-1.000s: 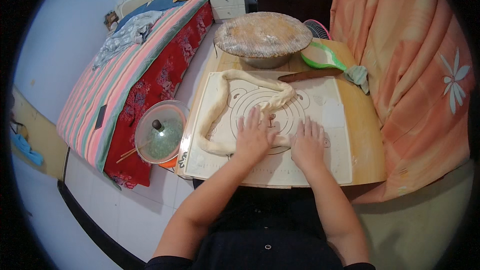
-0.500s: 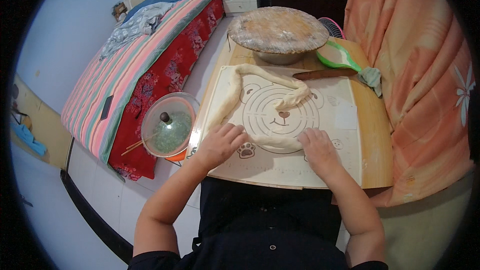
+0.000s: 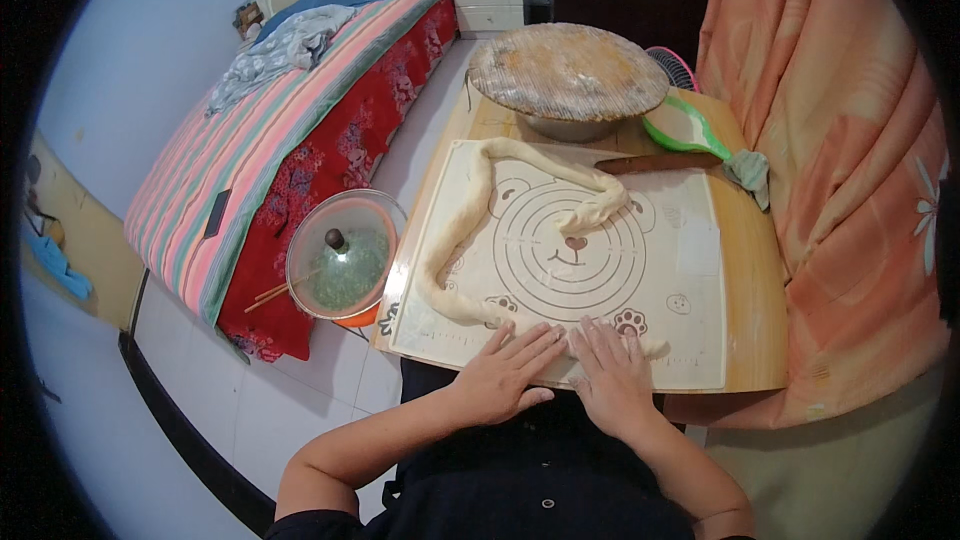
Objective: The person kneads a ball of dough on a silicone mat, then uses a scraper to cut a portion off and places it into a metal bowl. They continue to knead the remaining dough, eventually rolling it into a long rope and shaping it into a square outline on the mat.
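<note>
A long pale rope of dough (image 3: 462, 230) winds over a beige mat (image 3: 690, 285) printed with a bear face and rings. It bends at the far left, doubles back to the mat's middle, and runs along the near edge. My left hand (image 3: 508, 377) lies flat on this near stretch, fingers extended. Right beside it, my right hand (image 3: 610, 378) rests on the same stretch with its fingers straight. The dough's tapered end pokes out to the right of my right hand. Part of the rope is hidden beneath my fingers.
A large round bowl with a floury woven cover (image 3: 570, 75) stands at the back. A rolling pin (image 3: 655, 163) and green scoop (image 3: 690, 130) lie to its right. Left of the board, a glass-lidded bowl (image 3: 345, 255) has chopsticks (image 3: 270, 295) by it. An orange curtain (image 3: 830, 190) hangs right.
My hands were apart, fingers curled around the dough. Now they lie flat, close together and nearer my body, and the near stretch of dough has come toward the mat's front edge.
</note>
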The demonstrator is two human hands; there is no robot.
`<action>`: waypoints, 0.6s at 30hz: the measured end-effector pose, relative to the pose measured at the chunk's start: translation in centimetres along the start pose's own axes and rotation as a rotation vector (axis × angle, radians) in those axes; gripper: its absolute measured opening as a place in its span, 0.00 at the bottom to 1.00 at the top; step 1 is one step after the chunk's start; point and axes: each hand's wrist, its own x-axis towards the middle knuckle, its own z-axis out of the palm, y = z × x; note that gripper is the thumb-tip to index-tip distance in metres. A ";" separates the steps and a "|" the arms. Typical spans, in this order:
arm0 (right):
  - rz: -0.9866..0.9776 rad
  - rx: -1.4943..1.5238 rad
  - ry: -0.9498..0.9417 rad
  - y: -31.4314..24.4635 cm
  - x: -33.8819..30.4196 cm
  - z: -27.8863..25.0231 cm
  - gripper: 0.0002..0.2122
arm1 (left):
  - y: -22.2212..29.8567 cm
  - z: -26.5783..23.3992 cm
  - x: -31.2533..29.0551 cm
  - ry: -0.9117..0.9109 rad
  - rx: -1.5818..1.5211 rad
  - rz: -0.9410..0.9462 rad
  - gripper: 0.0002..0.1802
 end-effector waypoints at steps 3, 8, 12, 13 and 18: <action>0.157 -0.059 -0.071 1.3 5.1 0.5 0.27 | -1.2 0.0 2.0 0.135 0.117 -0.090 0.36; 0.327 -0.125 0.236 5.2 11.0 0.8 0.29 | -4.3 -0.3 8.9 0.274 0.315 -0.371 0.33; 0.043 -0.026 -0.095 4.0 5.3 -1.4 0.30 | -2.7 -0.7 3.3 0.102 0.091 -0.056 0.36; 0.025 -0.018 -0.058 4.0 3.9 -1.0 0.30 | -2.3 -1.0 3.0 0.104 0.044 -0.069 0.36; -0.018 0.153 -0.018 5.5 4.4 -2.0 0.18 | -0.7 -0.8 5.9 0.161 -0.018 0.042 0.40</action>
